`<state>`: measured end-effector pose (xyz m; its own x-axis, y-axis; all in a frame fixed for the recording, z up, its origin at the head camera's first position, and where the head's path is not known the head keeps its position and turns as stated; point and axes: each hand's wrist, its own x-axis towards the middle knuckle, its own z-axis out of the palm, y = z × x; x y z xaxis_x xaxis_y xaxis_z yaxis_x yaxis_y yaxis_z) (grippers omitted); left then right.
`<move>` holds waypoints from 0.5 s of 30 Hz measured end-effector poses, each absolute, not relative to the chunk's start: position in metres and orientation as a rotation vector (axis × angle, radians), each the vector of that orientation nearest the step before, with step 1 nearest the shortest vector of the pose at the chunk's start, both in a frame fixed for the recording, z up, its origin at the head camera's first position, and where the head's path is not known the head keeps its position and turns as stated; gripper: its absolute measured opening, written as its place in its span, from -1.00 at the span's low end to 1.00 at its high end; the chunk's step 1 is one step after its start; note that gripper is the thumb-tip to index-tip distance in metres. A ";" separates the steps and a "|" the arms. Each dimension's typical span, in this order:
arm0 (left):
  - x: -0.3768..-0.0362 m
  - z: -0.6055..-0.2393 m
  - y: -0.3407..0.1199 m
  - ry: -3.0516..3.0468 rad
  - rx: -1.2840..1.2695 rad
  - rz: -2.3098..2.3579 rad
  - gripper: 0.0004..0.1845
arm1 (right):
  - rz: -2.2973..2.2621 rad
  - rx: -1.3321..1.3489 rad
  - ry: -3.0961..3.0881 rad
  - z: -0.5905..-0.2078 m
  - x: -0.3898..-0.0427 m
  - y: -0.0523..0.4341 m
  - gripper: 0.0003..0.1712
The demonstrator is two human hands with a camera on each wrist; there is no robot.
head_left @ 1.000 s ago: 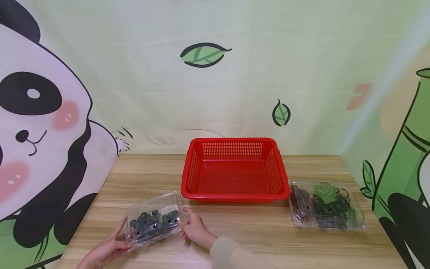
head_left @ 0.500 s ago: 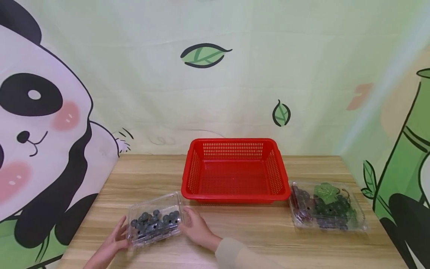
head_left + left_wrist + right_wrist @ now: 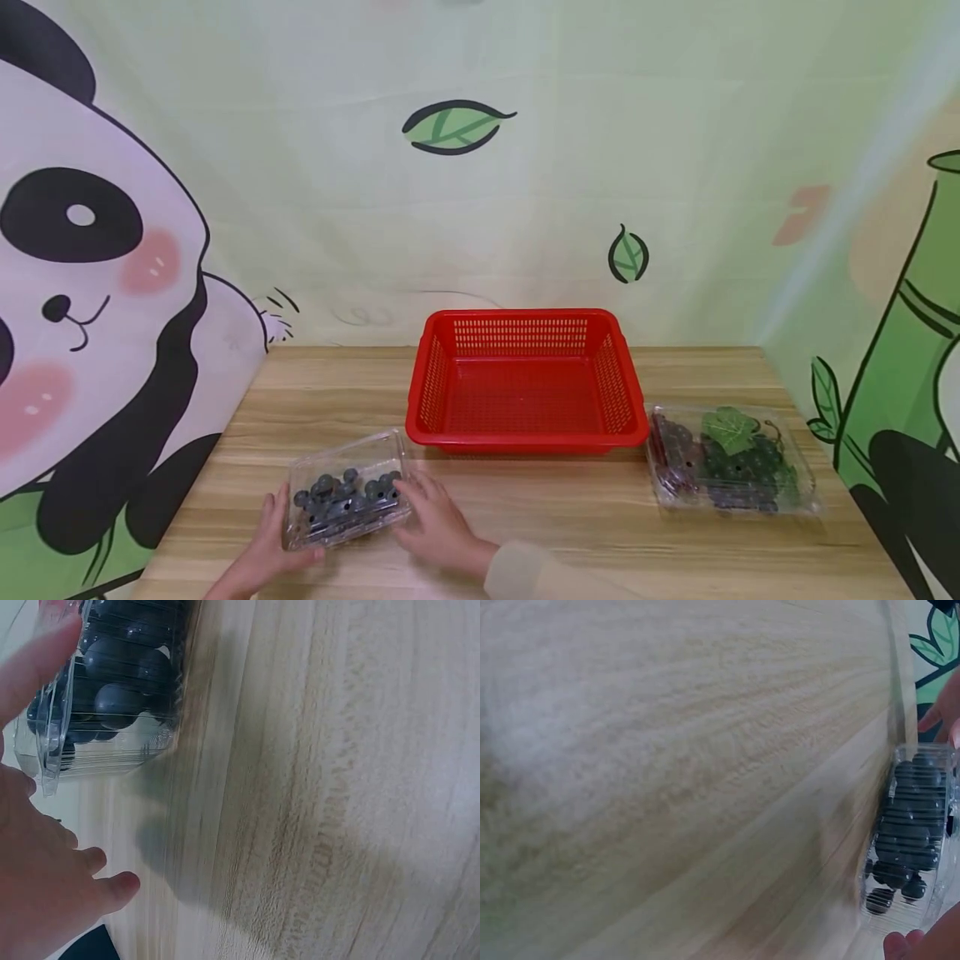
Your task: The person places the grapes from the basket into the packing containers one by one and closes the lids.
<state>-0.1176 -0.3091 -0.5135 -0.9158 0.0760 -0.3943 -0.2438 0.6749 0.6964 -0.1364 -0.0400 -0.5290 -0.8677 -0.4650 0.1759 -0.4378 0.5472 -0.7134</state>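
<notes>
A clear plastic clamshell box (image 3: 347, 492) of dark round grapes (image 3: 324, 487) sits slightly askew on the table at the front left in the head view. My left hand (image 3: 264, 542) is at its near left corner, the thumb along the near edge. In the left wrist view, that hand (image 3: 37, 847) has its other fingers spread apart beside the box's end. My right hand (image 3: 438, 525) lies at the box's right end, fingertips over the lid's edge. At the bottom of the right wrist view, only a little of it (image 3: 934, 941) shows, close to the box (image 3: 904, 832).
A red perforated basket (image 3: 525, 437) stands behind, at the middle of the wooden table (image 3: 585, 533). To its right is a second clear box (image 3: 727, 462) with several kinds of dark fruit and a green leaf (image 3: 729, 429). A printed cloth backs the table.
My right hand has moved from the box's right end forward over its near right corner. The left hand has shifted right, its thumb now along the near edge. The box moved slightly.
</notes>
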 end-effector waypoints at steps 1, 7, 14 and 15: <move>-0.118 -0.513 -0.309 2.503 -0.135 1.120 0.28 | -1.246 -0.802 2.726 -0.529 -0.136 -0.040 -0.32; -0.124 -0.513 -0.307 2.541 -0.132 1.151 0.24 | -1.234 -0.780 2.712 -0.531 -0.135 -0.039 -0.35; -0.133 -0.513 -0.305 2.560 -0.059 1.292 0.18 | -1.214 -0.778 2.687 -0.528 -0.141 -0.039 -0.33; -0.135 -0.513 -0.305 2.563 -0.047 1.309 0.17 | -1.216 -0.771 2.675 -0.528 -0.141 -0.039 -0.33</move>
<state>-0.1346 -0.3048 -0.5127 -0.9651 0.0894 -0.2463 -0.1470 0.5931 0.7916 -0.1413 -0.0391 -0.5279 -0.8662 -0.4872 0.1111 -0.4040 0.5520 -0.7294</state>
